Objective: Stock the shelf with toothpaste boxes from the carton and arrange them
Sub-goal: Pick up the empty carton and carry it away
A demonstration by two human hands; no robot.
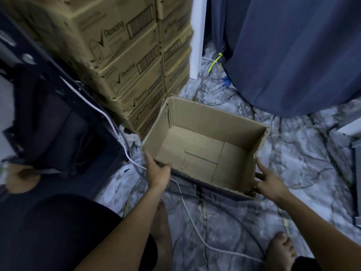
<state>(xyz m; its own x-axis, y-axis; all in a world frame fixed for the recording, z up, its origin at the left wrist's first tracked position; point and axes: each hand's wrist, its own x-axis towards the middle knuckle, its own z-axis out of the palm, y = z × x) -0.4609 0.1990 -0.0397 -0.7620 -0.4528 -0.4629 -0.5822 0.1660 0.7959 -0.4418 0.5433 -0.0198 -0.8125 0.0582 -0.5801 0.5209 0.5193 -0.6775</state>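
An open brown carton point(214, 122) sits on the marbled floor, and its inside shows only bare cardboard, with no toothpaste boxes in view. My left hand point(157, 170) grips the carton's near left corner, thumb over the rim. My right hand point(266, 179) presses flat against the near right corner, fingers spread along the outer wall. No shelf with toothpaste boxes is visible.
A tall stack of sealed brown cartons point(121, 61) stands just behind the left side. A dark rack point(58, 122) is at the left. A blue curtain point(293, 55) hangs at the right. White cable point(192, 216), a plastic bottle point(219, 85) and my bare feet are on the floor.
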